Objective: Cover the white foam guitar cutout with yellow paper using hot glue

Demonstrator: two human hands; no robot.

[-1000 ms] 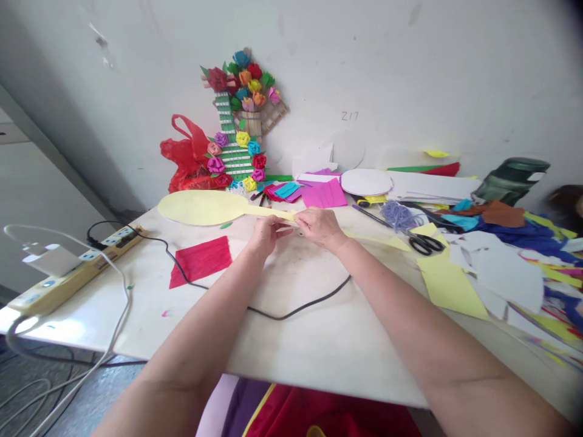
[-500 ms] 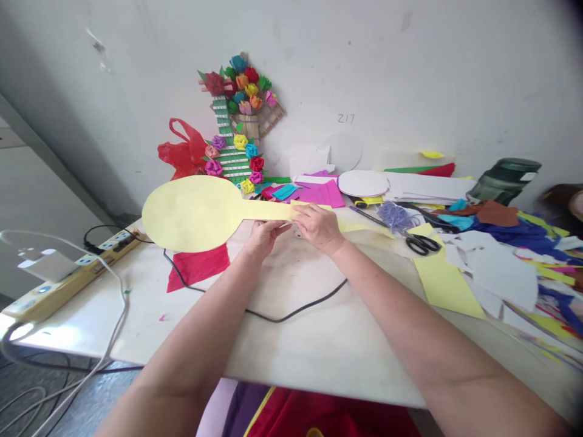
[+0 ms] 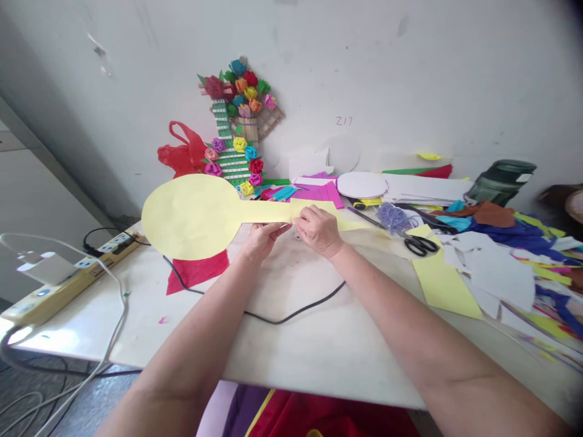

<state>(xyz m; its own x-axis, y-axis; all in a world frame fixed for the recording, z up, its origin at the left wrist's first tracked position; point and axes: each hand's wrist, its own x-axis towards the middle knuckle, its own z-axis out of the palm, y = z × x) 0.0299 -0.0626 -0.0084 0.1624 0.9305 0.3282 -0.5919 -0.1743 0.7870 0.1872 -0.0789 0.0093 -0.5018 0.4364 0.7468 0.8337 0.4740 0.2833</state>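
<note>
Both hands hold a pale yellow paper cutout (image 3: 194,215) above the table, its wide oval end to the left and a narrow strip running right. My left hand (image 3: 265,238) is closed on the strip from below, fingers partly hidden under the paper. From the near edge, my right hand (image 3: 317,229) pinches the strip, thumb and fingertips at a crease or join near its right part. Past that hand, more yellow paper tapers to the right. Under the oval lies a red paper piece (image 3: 199,272) on the table.
Black-handled scissors (image 3: 421,244), purple yarn (image 3: 393,217) and heaps of paper scraps (image 3: 501,264) lie to the right. A green bottle (image 3: 501,182) stands behind them. Paper-flower crafts (image 3: 237,133) lean on the wall. A power strip (image 3: 68,279) sits left; a black cable (image 3: 291,320) crosses the table.
The oval end has tilted slightly, its lower edge coming down. More of the yellow paper shows above and right of my right hand. Both hands keep their hold.
</note>
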